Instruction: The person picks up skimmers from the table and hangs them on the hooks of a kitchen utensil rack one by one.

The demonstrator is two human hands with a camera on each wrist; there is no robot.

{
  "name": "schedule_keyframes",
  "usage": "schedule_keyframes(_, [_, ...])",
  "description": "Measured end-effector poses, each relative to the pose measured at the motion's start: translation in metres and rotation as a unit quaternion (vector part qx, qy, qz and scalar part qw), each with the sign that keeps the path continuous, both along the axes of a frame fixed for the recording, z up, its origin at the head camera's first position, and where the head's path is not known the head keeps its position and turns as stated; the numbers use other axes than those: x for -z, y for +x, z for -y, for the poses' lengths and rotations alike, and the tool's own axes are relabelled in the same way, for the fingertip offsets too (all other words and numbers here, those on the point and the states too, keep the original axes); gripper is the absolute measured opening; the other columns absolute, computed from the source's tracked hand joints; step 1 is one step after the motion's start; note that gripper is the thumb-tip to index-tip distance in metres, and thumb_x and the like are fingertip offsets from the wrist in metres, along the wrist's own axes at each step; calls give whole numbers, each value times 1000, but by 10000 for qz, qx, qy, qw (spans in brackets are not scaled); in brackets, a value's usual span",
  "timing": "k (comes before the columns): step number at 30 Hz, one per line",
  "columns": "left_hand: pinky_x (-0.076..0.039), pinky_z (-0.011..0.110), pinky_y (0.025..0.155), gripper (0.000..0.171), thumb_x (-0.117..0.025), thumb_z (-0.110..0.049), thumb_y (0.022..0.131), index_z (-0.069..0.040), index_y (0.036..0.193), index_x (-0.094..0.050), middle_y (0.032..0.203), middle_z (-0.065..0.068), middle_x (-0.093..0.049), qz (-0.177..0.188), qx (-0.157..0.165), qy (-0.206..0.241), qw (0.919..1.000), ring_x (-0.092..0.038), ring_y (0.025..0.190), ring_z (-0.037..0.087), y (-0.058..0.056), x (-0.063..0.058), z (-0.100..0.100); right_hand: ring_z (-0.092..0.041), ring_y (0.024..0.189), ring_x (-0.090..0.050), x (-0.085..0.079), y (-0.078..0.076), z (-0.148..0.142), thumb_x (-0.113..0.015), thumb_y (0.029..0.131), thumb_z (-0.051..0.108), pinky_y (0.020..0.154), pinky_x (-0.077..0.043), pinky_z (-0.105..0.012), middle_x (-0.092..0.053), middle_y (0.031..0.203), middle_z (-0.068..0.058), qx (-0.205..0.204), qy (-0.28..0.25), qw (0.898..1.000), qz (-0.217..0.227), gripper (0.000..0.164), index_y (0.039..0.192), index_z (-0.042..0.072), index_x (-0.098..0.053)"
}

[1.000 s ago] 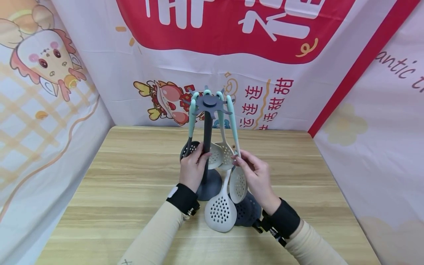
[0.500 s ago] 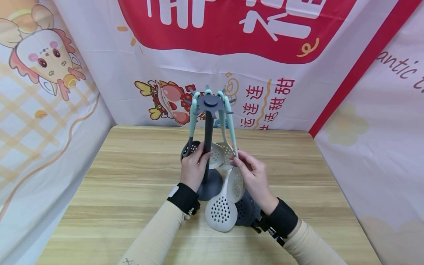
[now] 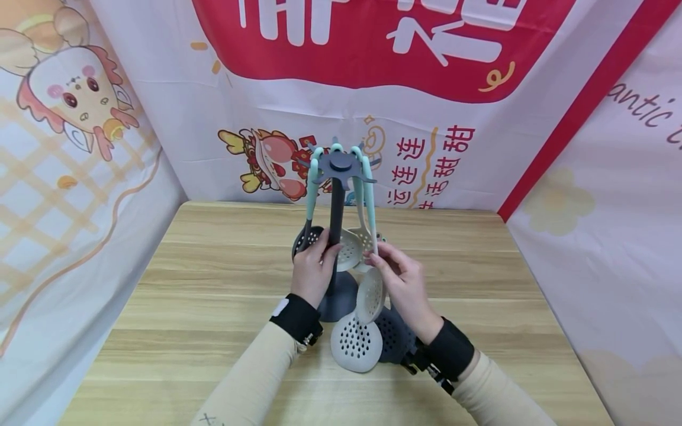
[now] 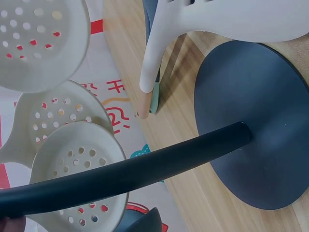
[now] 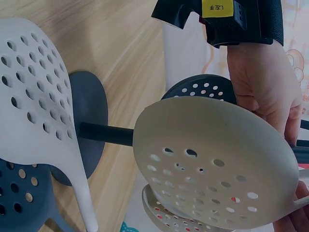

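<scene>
My left hand (image 3: 311, 269) grips the dark post (image 3: 337, 207) of a utensil stand, whose round base (image 4: 256, 169) stands on the table. My right hand (image 3: 402, 284) pinches the pale neck of a skimmer (image 3: 371, 296) with a mint handle. Its handle top is up at the stand's hooked crown (image 3: 341, 164); its round, holed head fills much of the right wrist view. Between the hands hang more pale perforated ladles (image 4: 79, 164), and a dark perforated ladle (image 3: 307, 239) hangs left of the post.
A white slotted turner (image 3: 356, 343) lies in front of the base on the wooden table (image 3: 213, 284). Beside it, a dark slotted utensil (image 3: 392, 337) is partly hidden by my right wrist. Printed cloth (image 3: 341, 100) hangs behind the table and along both sides.
My right hand has moved a little left, swinging the skimmer toward the post. Its head now overlaps the turner's neck. My left hand keeps its grip on the post.
</scene>
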State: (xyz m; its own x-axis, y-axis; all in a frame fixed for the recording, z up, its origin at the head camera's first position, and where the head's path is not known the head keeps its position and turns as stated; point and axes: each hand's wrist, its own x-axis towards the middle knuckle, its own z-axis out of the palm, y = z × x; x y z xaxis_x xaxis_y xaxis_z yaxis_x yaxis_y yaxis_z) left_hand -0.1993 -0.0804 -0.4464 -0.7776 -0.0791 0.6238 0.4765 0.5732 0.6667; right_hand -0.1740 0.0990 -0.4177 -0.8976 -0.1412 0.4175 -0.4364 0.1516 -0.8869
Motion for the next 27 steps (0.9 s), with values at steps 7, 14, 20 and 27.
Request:
schedule_keyframes(7, [-61,38,75,28,-66,-11,95,2,120,-65,96,16,-74,-18,-73,-158,9998,-74,86,27,0,1,-1,-28,98,-72,2,-2,2,-62,97,8,89,-57,-24,-73,110,-19,24,134,9999,-76,29,125,-1,-64])
schedule_keyframes(14, [-61,40,78,26,-63,-12,97,2,119,-63,95,15,-74,6,-35,-228,9997,-73,86,27,1,0,-3,-30,107,-70,3,-3,2,-65,95,9,93,-56,-35,-72,115,-18,119,297,9995,34,33,127,-1,-64])
schedule_keyframes(20, [-61,38,74,25,-60,-17,100,0,118,-62,92,14,-72,11,-6,-210,9998,-71,81,25,2,1,-4,-29,108,-69,3,-3,-1,-65,95,7,92,-57,-35,-71,119,-16,226,521,9983,130,32,126,2,-65])
schedule_keyframes(27, [-61,38,76,26,-59,-18,100,0,119,-62,95,14,-73,59,-5,-196,9998,-72,83,26,2,1,-4,-27,108,-69,6,-3,-3,-65,95,7,92,-57,-37,-72,117,-14,304,676,9970,216,30,125,4,-66])
